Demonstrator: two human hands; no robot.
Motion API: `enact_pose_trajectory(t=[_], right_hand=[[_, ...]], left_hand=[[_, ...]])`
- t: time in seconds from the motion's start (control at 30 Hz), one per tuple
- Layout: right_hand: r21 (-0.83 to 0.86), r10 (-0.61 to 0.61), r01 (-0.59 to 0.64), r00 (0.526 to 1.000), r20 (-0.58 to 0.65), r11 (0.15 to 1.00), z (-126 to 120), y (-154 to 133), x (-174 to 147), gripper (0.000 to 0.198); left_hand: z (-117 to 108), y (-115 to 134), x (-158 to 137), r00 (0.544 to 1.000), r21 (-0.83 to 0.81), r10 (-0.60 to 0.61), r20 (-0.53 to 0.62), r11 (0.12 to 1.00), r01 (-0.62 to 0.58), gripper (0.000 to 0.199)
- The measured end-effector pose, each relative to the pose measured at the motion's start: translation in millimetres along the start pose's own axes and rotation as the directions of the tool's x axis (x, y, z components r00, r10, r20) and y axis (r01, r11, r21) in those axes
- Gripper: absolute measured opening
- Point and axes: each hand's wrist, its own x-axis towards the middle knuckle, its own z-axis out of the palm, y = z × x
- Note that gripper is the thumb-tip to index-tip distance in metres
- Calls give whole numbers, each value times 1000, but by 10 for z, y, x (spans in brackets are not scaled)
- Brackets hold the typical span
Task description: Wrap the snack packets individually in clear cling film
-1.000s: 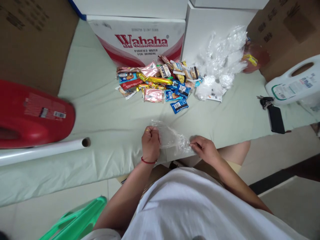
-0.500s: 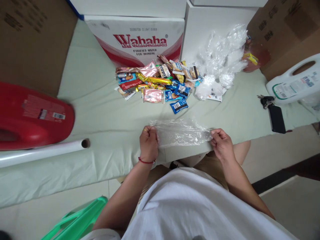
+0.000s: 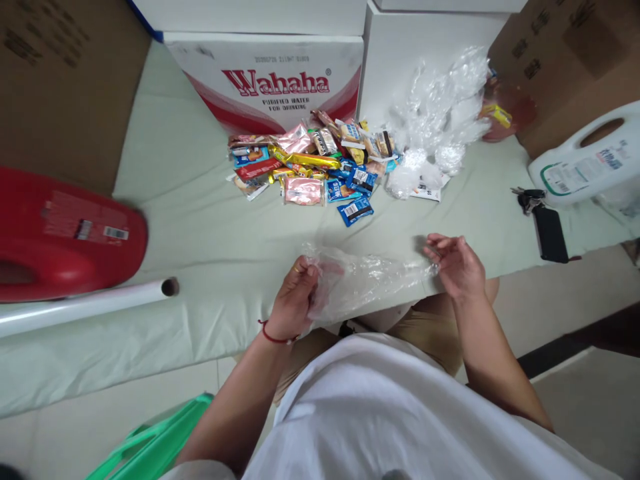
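Note:
My left hand [image 3: 293, 297] is closed on one end of a clear plastic bag [image 3: 370, 280], with a red cord round the wrist. The crinkled bag stretches sideways just above the table's front edge. At its far end my right hand [image 3: 459, 265] is open, palm up and fingers apart; whether a fingertip still touches the bag I cannot tell. Beyond the bag lies a pile of wrapped snacks [image 3: 305, 160], with a blue snack packet [image 3: 355, 211] at its near side. A heap of crumpled clear bags [image 3: 435, 120] sits right of the pile.
A Wahaha carton [image 3: 275, 83] stands behind the snacks. At left are a red jug [image 3: 100, 233] and a white roll [image 3: 85, 307]. At right are a white detergent bottle [image 3: 590, 157], keys [image 3: 527, 200] and a black phone-like object [image 3: 550, 233]. A green stool [image 3: 155, 440] stands below.
My right hand has opened and moved off to the right, from pinching the bag's end. The bag has slackened and tilted, and my left hand has turned while keeping hold.

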Motion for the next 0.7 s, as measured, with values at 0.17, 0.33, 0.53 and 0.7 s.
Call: enact_pose_trajectory(t=[0.17,0.33,0.53,0.7], right_hand=[[-23,159,-159,943,291,987,289,3,185,55],[-62,307,-341,734,606,938,767,229,8,117],[73,220,-411,620,753,909,643,420,1,120],[-41,261,-363,583,770,931,430,302,22,97]], left_hand=[[115,363,-259,995,-81,-33,91,996,41,60],[122,352,-241,996,-22,-84,9,996,84,64],[-74,183,-192,992,-59,-102,78,993,106,49],[-219,125,-112,994,-47,-113,13,992,113,43]])
